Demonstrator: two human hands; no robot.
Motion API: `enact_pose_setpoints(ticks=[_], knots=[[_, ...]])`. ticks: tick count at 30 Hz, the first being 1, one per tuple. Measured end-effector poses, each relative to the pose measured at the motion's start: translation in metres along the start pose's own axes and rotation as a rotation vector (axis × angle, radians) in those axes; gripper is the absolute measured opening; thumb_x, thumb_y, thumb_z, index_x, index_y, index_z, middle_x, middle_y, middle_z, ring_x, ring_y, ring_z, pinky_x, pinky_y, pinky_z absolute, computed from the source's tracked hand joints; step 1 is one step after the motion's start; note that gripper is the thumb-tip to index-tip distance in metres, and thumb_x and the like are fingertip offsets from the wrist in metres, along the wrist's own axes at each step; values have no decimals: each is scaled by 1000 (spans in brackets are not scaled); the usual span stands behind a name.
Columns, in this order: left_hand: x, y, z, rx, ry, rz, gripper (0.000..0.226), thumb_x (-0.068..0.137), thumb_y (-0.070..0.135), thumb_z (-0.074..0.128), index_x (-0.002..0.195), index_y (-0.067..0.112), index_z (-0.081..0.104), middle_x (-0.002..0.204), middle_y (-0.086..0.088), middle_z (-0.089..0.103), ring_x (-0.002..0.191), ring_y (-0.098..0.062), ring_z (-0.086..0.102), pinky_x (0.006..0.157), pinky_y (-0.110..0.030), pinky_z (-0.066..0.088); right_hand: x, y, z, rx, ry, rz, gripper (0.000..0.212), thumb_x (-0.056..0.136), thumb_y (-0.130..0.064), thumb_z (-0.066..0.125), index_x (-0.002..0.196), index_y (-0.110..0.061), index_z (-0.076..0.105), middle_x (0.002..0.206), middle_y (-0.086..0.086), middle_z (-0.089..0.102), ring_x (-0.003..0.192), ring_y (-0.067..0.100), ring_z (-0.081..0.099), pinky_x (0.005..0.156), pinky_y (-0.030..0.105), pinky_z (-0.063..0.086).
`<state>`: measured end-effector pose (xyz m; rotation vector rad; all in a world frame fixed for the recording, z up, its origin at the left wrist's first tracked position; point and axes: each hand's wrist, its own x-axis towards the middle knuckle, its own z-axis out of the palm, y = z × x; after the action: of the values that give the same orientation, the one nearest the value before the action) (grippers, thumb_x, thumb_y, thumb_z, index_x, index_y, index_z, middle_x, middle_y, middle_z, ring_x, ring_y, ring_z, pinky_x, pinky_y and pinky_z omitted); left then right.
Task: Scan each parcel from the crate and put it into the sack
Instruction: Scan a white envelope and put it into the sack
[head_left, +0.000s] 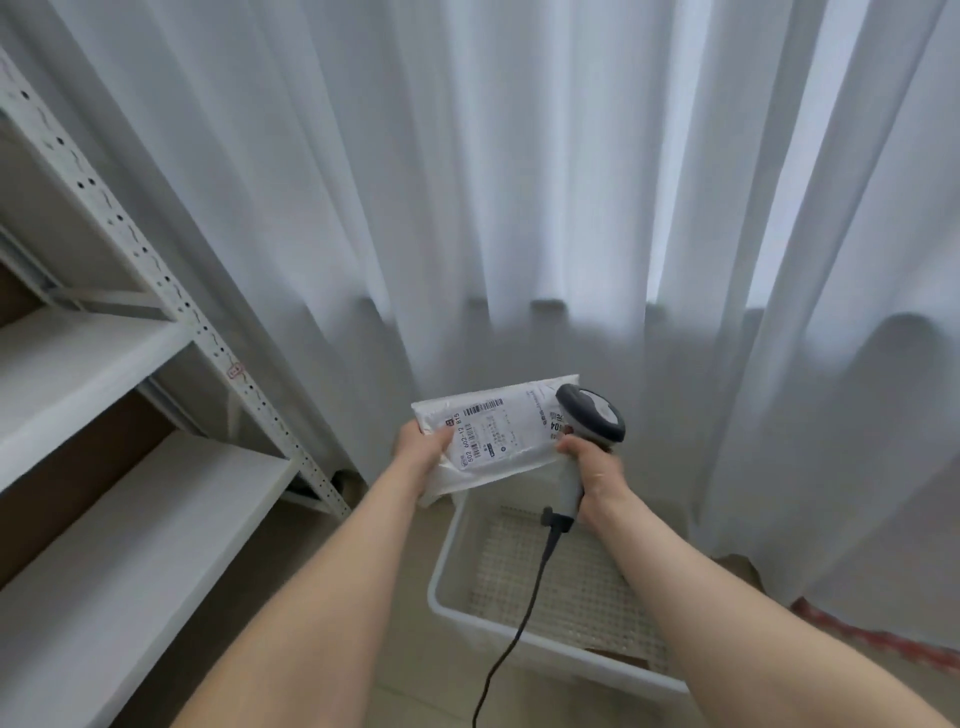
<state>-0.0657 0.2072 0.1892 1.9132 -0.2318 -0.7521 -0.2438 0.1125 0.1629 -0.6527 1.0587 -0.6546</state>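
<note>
— What's at my far left?

— A white metal shelving unit (78, 358) with punched uprights, standing against a pale curtain (519, 182) that fills the whole background.

— And my left hand?

— Your left hand (423, 449) grips the parcel (498, 441) by its left end, thumb on top and pressed close beside the label. The other fingers are hidden under the packet.

— Where is the parcel, exactly?

— In the air in front of you, above the far left corner of the crate (441, 587). It's a flat white plastic mailer, tilted, with the barcode label facing up towards you.

— The scanner?

— The scanner (592, 415) has a grey and white head, which overlaps the right end of the parcel and covers part of the print there. Your right hand (597, 475) is wrapped round the handle. Its dark cable (524, 608) drops from the base of the handle, crosses the crate and runs out of view at the bottom.

— The crate itself?

— White plastic, on the floor between your forearms, with its mesh bottom showing.

— Anything further right?

— A red patterned strip (883, 634) on the floor at the foot of the curtain. You can't tell from here what it is.
</note>
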Motion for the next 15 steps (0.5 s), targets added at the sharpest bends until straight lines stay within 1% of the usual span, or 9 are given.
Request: enact_pose_setpoints(ticks=[2, 3, 5, 6, 8, 10, 12, 14, 15], knots=[[-8, 14, -19, 169, 98, 143, 13, 88, 20, 66, 100, 16, 65, 108, -8, 70, 91, -22, 64, 84, -32, 50, -14, -5, 10, -38, 30, -78, 20, 76, 4, 66, 81, -16, 67, 104, 12, 69, 101, 31, 63, 99, 47, 49], [-12, 22, -28, 257, 124, 200, 12, 86, 25, 68, 96, 19, 66, 103, -4, 71, 87, -20, 64, 81, -31, 50, -20, -8, 14, -63, 30, -95, 20, 76, 4, 66, 81, -15, 66, 100, 11, 68, 95, 29, 62, 95, 45, 51], [-18, 38, -44, 485, 121, 279, 17, 81, 35, 71, 93, 23, 68, 92, 1, 71, 84, -20, 65, 79, -32, 51, -31, -12, 22, -98, -19, -106, 20, 78, 6, 63, 86, -12, 66, 86, 9, 63, 78, 24, 58, 74, 38, 52], [-21, 45, -50, 600, 91, 306, 19, 78, 37, 73, 92, 24, 70, 89, 2, 71, 84, -20, 65, 78, -32, 50, -37, -12, 26, -101, -60, -107, 20, 79, 6, 62, 91, -10, 66, 81, 8, 61, 72, 21, 56, 65, 34, 49], [-27, 58, -57, 785, -47, 358, 21, 75, 34, 77, 93, 23, 72, 90, -1, 71, 87, -20, 65, 80, -32, 50, -51, -12, 39, -116, -137, -101, 19, 81, 6, 61, 94, -8, 62, 78, 8, 61, 71, 20, 59, 59, 31, 47], [-33, 67, -62, 797, -241, 381, 20, 78, 27, 77, 95, 16, 72, 93, -3, 71, 89, -20, 65, 83, -33, 51, -62, -8, 53, -146, -193, -65, 19, 81, 8, 62, 92, -7, 59, 80, 11, 64, 71, 22, 64, 58, 31, 52], [-40, 74, -69, 751, -386, 401, 12, 81, 20, 74, 91, 13, 71, 84, 1, 68, 83, -17, 62, 74, -26, 50, -71, -2, 68, -164, -202, -24, 20, 78, 12, 63, 93, -1, 60, 81, 15, 66, 65, 25, 65, 62, 35, 57], [-43, 79, -75, 665, -418, 423, 18, 80, 15, 75, 96, 8, 71, 84, 2, 66, 81, -14, 58, 70, -23, 45, -78, 5, 78, -186, -145, -23, 18, 76, 14, 63, 89, 1, 61, 76, 16, 65, 60, 25, 63, 65, 39, 57], [-42, 80, -79, 584, -391, 436, 27, 78, 13, 77, 103, 7, 70, 92, -2, 68, 86, -15, 60, 76, -25, 46, -81, 8, 82, -186, -116, -29, 17, 75, 13, 63, 85, 0, 61, 73, 15, 65, 58, 25, 62, 62, 38, 56]])
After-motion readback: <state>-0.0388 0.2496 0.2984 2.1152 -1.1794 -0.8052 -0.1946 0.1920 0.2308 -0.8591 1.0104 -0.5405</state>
